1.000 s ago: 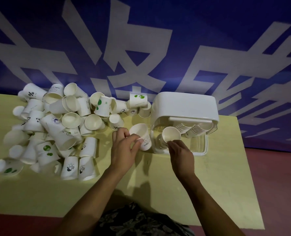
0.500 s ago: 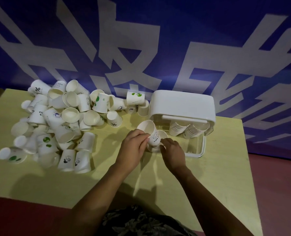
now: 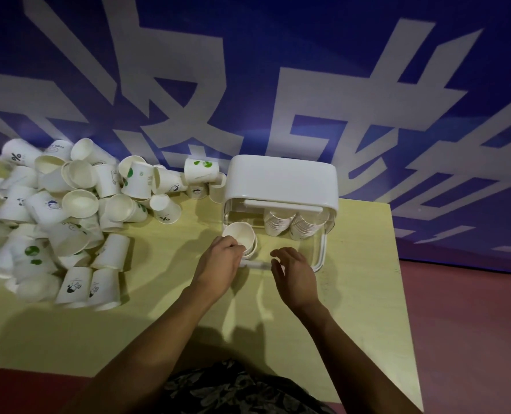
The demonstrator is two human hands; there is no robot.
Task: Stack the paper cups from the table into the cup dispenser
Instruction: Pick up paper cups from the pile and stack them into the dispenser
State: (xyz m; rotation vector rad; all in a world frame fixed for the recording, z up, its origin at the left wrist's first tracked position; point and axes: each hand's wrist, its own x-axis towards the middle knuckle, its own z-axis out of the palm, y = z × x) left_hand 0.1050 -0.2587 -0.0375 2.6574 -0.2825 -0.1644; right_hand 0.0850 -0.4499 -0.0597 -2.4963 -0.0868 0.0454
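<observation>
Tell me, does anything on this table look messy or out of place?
Yes: the loose paper cups lie in a jumbled heap at the table's left end, many tipped on their sides. The cup dispenser already holds neat nested stacks.

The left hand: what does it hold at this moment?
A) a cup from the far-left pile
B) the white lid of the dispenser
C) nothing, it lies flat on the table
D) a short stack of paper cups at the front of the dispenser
D: the left hand curls its fingers round a short stack of paper cups, mouth up, at the front left of the cup dispenser, while the right hand hovers open beside it.
</observation>
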